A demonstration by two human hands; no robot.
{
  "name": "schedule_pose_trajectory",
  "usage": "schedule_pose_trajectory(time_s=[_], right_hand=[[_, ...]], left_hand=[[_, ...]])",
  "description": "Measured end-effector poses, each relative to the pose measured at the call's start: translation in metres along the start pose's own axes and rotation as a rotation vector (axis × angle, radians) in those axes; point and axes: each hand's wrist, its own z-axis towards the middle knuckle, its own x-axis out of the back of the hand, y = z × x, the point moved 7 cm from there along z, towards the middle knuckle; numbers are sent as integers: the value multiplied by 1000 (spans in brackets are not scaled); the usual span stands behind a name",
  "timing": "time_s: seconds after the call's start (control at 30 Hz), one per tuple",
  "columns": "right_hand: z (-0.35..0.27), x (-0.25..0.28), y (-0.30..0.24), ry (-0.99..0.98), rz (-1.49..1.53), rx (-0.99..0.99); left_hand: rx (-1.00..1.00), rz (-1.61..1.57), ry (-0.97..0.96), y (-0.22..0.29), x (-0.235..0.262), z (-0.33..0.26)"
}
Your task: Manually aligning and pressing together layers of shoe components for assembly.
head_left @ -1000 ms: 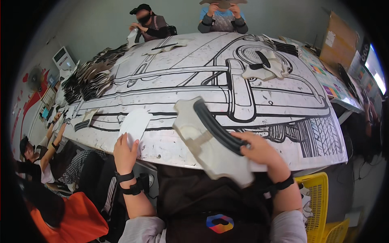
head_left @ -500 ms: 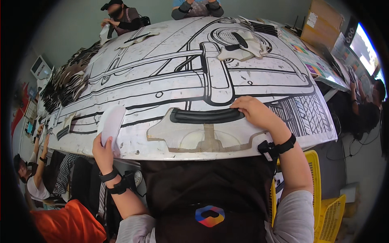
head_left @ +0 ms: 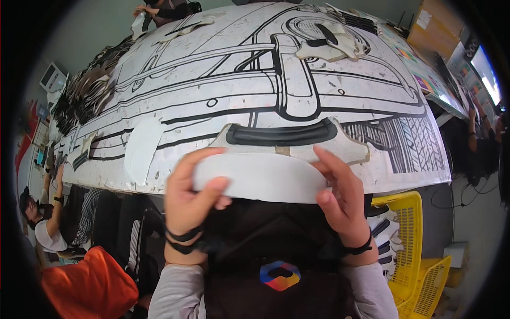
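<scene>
A white curved strip of thin, flat material [head_left: 260, 178] is held up at the table's near edge, level across my body. My left hand [head_left: 194, 194] pinches its left end, thumb in front and fingers behind. At the other end my right hand [head_left: 344, 196] grips with thumb and fingers, slightly blurred. Just beyond lies a light cut piece [head_left: 353, 149] with a black padded band [head_left: 281, 134] along its upper edge, partly hidden by the strip. Left of it, a second white curved piece [head_left: 143, 151] lies flat on the table.
A drawing-covered table [head_left: 212, 117] spreads ahead. Dark layered pieces [head_left: 87, 98] are heaped at left; more banded pieces [head_left: 329, 45] lie at far right. Yellow baskets [head_left: 410, 239] stand below right, one holding banded pieces. Other people are at the far side, left and right.
My left hand has lifted a white strip from the left and brought it in front of me. My right hand has left the black band and now holds the strip's other end.
</scene>
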Motion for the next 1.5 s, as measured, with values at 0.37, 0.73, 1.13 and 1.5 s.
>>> schedule_pose_trajectory(time_s=[0.37,0.73,1.13,1.5], right_hand=[[-15,0,32,214,-285,54],[-31,10,43,379,-692,217],[-28,5,55,369,-444,167],[-24,-1,47,259,-565,261]], left_hand=[[-478,632,150,-29,-15,-6],[-562,992,169,-41,-25,1],[-630,944,149,-46,-25,-1],[-611,829,114,-46,-25,-1]])
